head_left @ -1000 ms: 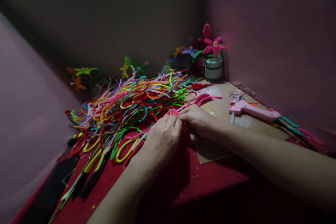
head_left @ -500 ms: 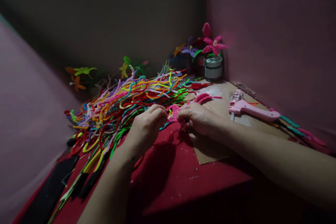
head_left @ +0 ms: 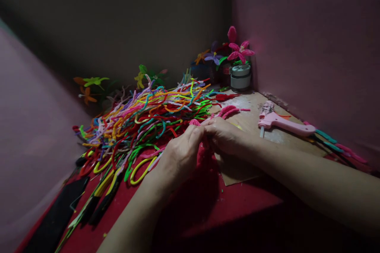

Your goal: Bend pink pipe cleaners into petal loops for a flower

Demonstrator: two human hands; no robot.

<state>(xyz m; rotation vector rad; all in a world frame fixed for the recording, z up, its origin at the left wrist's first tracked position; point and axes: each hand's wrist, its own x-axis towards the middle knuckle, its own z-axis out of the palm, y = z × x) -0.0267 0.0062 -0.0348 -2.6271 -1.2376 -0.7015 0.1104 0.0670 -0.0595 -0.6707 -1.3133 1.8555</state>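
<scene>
My left hand [head_left: 181, 154] and my right hand [head_left: 225, 136] meet over the red table top, fingers pinched together on a pink pipe cleaner [head_left: 196, 123] bent into a loop between them. Only a small bit of it shows above my fingertips and a bit below, by my palms. Just behind my left hand lies a big heap of pipe cleaners [head_left: 142, 120] in many colours. More pink bent pieces [head_left: 230, 110] lie past my right hand on a sheet of cardboard [head_left: 237, 168].
A pink glue gun [head_left: 283, 123] lies on the cardboard at the right. Finished pipe-cleaner flowers [head_left: 239, 51] stand in a pot in the far corner, others [head_left: 89, 85] lean at the back left. Black strips [head_left: 56, 217] lie at the near left. Walls close in on both sides.
My left hand, which had drawn back to the left toward the heap, has come right again and closed on the pink pipe cleaner beside my right hand.
</scene>
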